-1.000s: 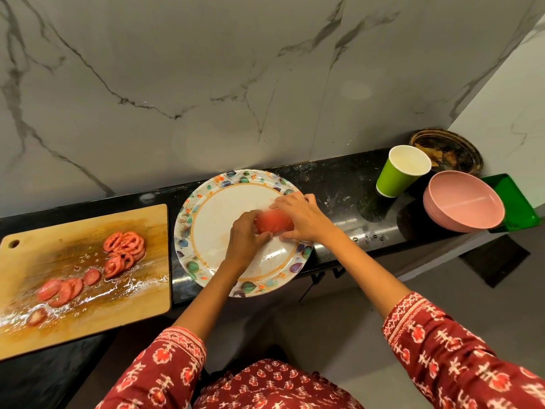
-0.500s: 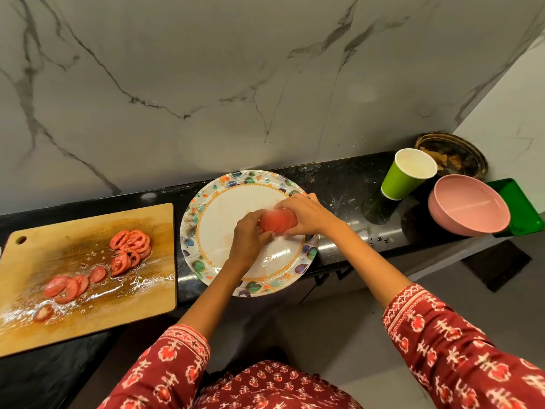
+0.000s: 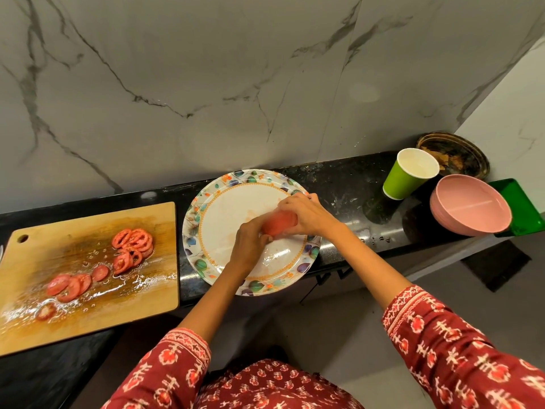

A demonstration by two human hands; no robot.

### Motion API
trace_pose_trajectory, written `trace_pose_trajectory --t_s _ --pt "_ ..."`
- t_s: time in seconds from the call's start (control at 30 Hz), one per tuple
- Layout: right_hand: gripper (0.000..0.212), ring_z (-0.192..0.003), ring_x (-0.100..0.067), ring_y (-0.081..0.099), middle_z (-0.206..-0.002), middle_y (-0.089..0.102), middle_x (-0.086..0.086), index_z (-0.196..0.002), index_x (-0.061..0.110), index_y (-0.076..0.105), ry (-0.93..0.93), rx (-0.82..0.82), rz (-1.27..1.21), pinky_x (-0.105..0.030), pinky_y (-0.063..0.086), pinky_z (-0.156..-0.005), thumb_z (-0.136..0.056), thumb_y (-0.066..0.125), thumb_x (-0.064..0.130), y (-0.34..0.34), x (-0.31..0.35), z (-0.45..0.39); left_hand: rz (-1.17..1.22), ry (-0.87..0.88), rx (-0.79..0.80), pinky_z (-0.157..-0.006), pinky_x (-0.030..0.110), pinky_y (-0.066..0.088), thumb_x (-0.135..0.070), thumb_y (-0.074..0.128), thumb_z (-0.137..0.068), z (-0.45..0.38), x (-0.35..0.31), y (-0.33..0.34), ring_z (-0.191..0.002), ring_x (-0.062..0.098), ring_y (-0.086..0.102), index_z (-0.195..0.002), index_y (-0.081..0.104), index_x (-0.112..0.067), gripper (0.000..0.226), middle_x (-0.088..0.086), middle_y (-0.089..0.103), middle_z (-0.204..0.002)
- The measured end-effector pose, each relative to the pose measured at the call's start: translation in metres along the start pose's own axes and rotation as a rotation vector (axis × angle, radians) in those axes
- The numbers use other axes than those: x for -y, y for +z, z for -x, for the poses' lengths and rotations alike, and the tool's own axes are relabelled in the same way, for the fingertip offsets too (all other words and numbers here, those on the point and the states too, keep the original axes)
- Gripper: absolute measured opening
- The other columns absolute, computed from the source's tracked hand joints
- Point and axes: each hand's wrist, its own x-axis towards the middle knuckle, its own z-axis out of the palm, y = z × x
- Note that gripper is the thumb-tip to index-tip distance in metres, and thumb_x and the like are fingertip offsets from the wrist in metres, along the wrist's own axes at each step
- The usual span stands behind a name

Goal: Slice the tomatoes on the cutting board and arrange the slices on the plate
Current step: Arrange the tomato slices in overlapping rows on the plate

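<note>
Tomato: red tomato piece (image 3: 278, 223) is held over the round white plate with a leaf-patterned rim (image 3: 192, 228), right of the plate's middle, blurred, between the two hands.
Left grip: left hand (image 3: 249, 246) comes up from the plate's near side, fingers curled against the tomato's left end, holding it.
Right grip: right hand (image 3: 306, 212) lies over the tomato's right end and top, fingers curled round it, knuckles toward the marble wall (image 3: 206, 84).
Slices: cut red tomato slices (image 3: 132, 242) lie in loose overlapping groups on the wet wooden cutting board (image 3: 88, 314), well apart from both hands.
Board: sits at the left of the black counter (image 3: 348, 184), its near edge overhanging the counter's front; its right edge is just beside the plate's left rim, with a narrow dark gap between.
Plate: its near rim juts past the counter's front edge; its white centre left of the hands is bare but smeared.
Room: a stretch of wet counter lies open between the plate and the green paper cup (image 3: 410, 172); beyond the cup stand a pink bowl (image 3: 472, 208), a green tray (image 3: 528, 208) under it, and a dark round dish (image 3: 460, 154) in the corner.
Arms: both forearms reach forward from patterned red sleeves (image 3: 460, 349), converging over the plate.
</note>
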Motion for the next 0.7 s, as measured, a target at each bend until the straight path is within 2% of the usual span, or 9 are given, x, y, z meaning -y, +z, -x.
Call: trace_pose_trajectory --t_s 0.1,0.23,0.3,0.4,0.6,0.7 --pt "0.056 -0.125 -0.018 0.035 -0.132 0.050 0.004 -0.129 0.027 0.052 0.011 0.025 0.022 -0.042 0.023 -0.101 -0.078 0.068 0.046 0.000 0.000 -0.001 0.017 -0.021 -0.005 -0.095 0.018 0.035 -0.012 0.064 -0.084 0.001 -0.004 0.004 -0.115 0.026 0.055 -0.131 0.048 -0.010 0.050 0.011 0.058 -0.126" --pt "0.083 -0.135 -0.018 0.027 -0.144 0.040 0.002 -0.141 0.026 0.036 0.076 0.014 -0.042 -0.041 0.017 -0.107 -0.071 0.074 0.049 -0.003 -0.008 0.007 -0.004 -0.085 0.006 -0.104 0.031 0.035 -0.014 0.067 -0.082 0.002 -0.002 0.006 -0.122 0.026 0.049 -0.137 0.041 -0.012 0.060 0.011 0.050 -0.135" --pt "0.088 -0.134 -0.018 0.026 -0.146 0.037 0.002 -0.143 0.025 0.034 0.111 -0.012 -0.067 -0.040 0.017 -0.106 -0.069 0.076 0.048 -0.008 -0.014 0.013 0.001 -0.095 -0.001 -0.105 0.033 0.034 -0.013 0.067 -0.082 0.002 -0.001 0.006 -0.124 0.027 0.048 -0.137 0.041 -0.012 0.061 0.011 0.049 -0.137" --pt "0.086 -0.132 -0.020 0.028 -0.143 0.040 0.000 -0.142 0.023 0.035 0.160 -0.017 -0.117 -0.039 0.018 -0.105 -0.070 0.078 0.041 -0.013 -0.023 0.023 0.005 -0.095 -0.012 -0.105 0.033 0.035 -0.014 0.067 -0.083 0.003 -0.002 0.008 -0.123 0.027 0.048 -0.136 0.042 -0.011 0.059 0.011 0.050 -0.136" --pt "0.067 -0.126 -0.021 0.036 -0.134 0.049 -0.001 -0.136 0.021 0.044 0.184 -0.040 -0.138 -0.038 0.023 -0.104 -0.076 0.073 0.028 -0.009 -0.036 0.029 0.015 -0.106 -0.055 -0.105 0.034 0.035 -0.015 0.064 -0.085 0.002 -0.004 0.009 -0.122 0.028 0.049 -0.135 0.044 -0.008 0.054 0.012 0.052 -0.134" --pt "0.069 -0.127 -0.021 0.035 -0.134 0.048 -0.003 -0.138 0.021 0.041 0.196 -0.027 -0.160 -0.039 0.023 -0.105 -0.077 0.072 0.024 -0.011 -0.037 0.029 0.028 -0.112 -0.055 -0.105 0.035 0.035 -0.014 0.064 -0.085 0.001 -0.004 0.008 -0.122 0.028 0.049 -0.135 0.043 -0.009 0.055 0.013 0.051 -0.134"
